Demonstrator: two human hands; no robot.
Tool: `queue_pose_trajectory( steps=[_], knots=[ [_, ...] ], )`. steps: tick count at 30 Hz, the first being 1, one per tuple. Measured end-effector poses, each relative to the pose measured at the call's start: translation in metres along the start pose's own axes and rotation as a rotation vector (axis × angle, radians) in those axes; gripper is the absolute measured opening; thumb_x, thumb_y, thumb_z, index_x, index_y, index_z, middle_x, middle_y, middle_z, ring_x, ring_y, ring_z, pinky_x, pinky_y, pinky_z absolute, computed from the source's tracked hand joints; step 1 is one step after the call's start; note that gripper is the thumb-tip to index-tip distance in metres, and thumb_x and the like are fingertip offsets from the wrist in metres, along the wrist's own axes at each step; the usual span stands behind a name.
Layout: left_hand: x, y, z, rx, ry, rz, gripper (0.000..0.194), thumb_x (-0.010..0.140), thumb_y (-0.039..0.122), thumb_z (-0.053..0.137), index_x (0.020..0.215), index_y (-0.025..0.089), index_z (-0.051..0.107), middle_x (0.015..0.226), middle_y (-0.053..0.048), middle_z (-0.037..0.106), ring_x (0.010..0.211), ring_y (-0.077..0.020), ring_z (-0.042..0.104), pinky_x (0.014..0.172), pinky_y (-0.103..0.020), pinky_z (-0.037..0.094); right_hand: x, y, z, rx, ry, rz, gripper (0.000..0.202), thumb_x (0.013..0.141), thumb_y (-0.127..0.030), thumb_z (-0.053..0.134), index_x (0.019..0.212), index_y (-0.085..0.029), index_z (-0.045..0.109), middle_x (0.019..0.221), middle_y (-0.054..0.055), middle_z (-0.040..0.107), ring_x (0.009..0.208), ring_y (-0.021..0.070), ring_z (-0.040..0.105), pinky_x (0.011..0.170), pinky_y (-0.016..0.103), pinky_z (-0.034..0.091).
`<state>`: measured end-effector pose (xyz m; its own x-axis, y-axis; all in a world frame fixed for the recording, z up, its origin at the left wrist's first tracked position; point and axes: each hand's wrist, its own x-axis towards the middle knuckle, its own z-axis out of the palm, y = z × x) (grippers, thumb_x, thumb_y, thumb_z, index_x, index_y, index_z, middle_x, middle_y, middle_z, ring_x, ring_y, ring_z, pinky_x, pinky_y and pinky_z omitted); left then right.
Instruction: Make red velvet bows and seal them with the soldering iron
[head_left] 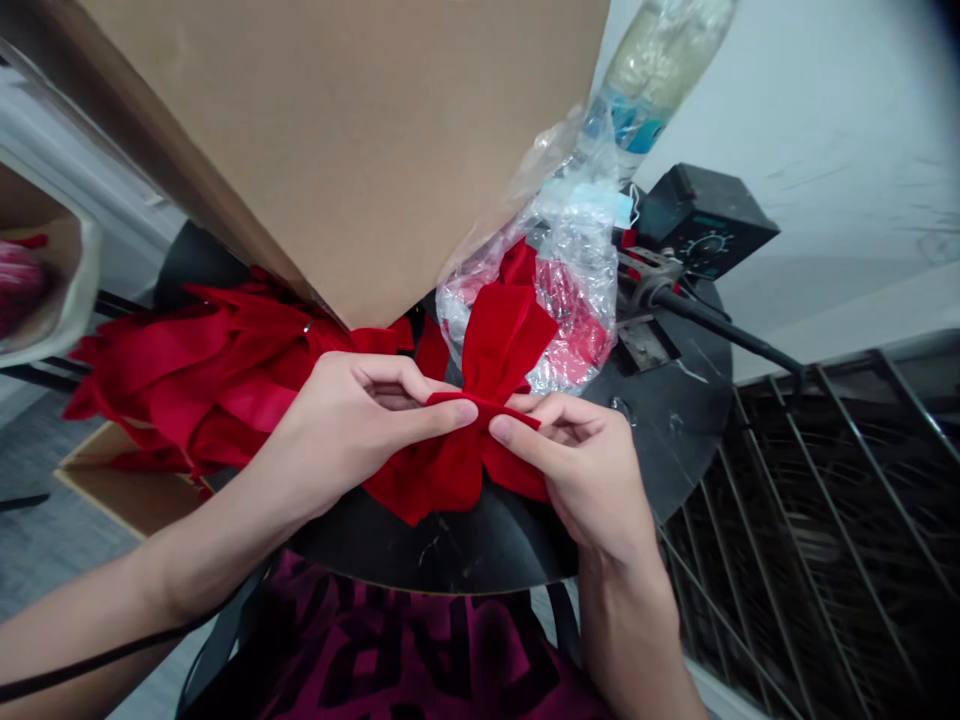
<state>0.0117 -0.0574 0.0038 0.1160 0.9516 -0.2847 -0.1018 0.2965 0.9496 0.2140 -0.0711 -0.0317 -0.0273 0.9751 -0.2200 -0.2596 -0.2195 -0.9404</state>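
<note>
A red velvet bow is held over the near part of the round black table. Thumb and fingers of my left hand pinch a narrow red strip across the bow's middle. From the other side, my right hand pinches the opposite end of that strip. Both thumbs lie close together at the bow's centre, and some fingertips are hidden behind the fabric. Left of my left hand lies a heap of red velvet pieces. Just beyond the bow sits a clear plastic bag with red pieces inside.
A large cardboard box rises at the back. Behind the bag stands a plastic bottle. A black device with a dial and a black-handled tool are at right. A metal rack stands beyond the table's right edge.
</note>
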Motion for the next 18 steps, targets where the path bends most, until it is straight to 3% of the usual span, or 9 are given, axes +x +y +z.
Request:
queue_pose_trajectory(
  steps=[11, 18],
  knots=[
    [0.001, -0.009, 0.003, -0.041, 0.063, -0.012, 0.025, 0.070, 0.015, 0.095, 0.065, 0.019, 0.071, 0.081, 0.000, 0.084, 0.080, -0.0132, 0.080, 0.073, -0.012, 0.060, -0.006, -0.006, 0.005, -0.220, 0.081, -0.152, 0.027, 0.075, -0.030, 0.092, 0.063, -0.020, 0.071, 0.088, 0.002, 0.081, 0.078, 0.0139, 0.075, 0.074, 0.023, 0.062],
    [-0.005, -0.003, 0.009, -0.118, 0.057, -0.022, 0.028, 0.071, 0.011, 0.094, 0.063, 0.019, 0.067, 0.067, 0.005, 0.074, 0.066, -0.0084, 0.071, 0.066, -0.012, 0.056, -0.009, -0.006, 0.009, -0.019, 0.044, -0.078, 0.025, 0.071, -0.027, 0.095, 0.064, -0.022, 0.071, 0.079, 0.000, 0.080, 0.070, 0.0132, 0.073, 0.068, 0.024, 0.061]
  ],
)
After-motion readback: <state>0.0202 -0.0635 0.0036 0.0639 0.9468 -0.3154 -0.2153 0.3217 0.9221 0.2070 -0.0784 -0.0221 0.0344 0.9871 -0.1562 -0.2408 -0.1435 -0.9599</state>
